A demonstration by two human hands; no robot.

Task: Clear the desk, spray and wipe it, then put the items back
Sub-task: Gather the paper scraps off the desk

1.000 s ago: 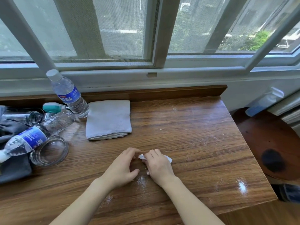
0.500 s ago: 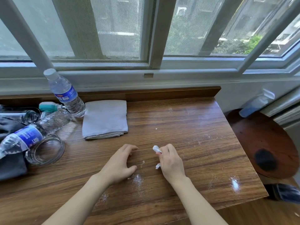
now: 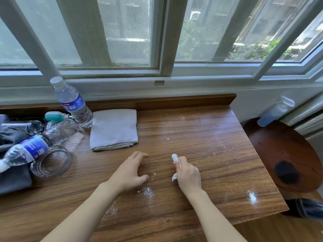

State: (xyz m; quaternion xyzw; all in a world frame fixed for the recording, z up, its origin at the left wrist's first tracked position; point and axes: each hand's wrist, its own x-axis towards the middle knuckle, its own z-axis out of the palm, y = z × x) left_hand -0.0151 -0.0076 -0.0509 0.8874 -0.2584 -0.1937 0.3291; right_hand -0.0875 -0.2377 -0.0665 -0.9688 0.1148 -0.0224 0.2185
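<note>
My right hand [image 3: 187, 173] grips a small crumpled white tissue [image 3: 174, 158] near the middle of the wooden desk [image 3: 209, 154]; bits of it stick out above and below the fist. My left hand [image 3: 130, 172] rests on the desk just to the left, fingers loosely curved and holding nothing. White powdery crumbs [image 3: 148, 190] lie scattered between and in front of my hands. A folded grey cloth [image 3: 113, 129] lies at the back, left of centre.
At the left stand an upright water bottle [image 3: 73, 103], a lying water bottle [image 3: 35, 145], a glass ashtray [image 3: 51, 162], a teal-capped item [image 3: 52, 117] and dark fabric [image 3: 12, 177]. A blue spray bottle [image 3: 275, 113] sits on a round wooden stool [image 3: 283, 154] at the right.
My hands have separated: the right one closed round the tissue and lifted it off the desk, while the left one let go and stayed resting on the wood.
</note>
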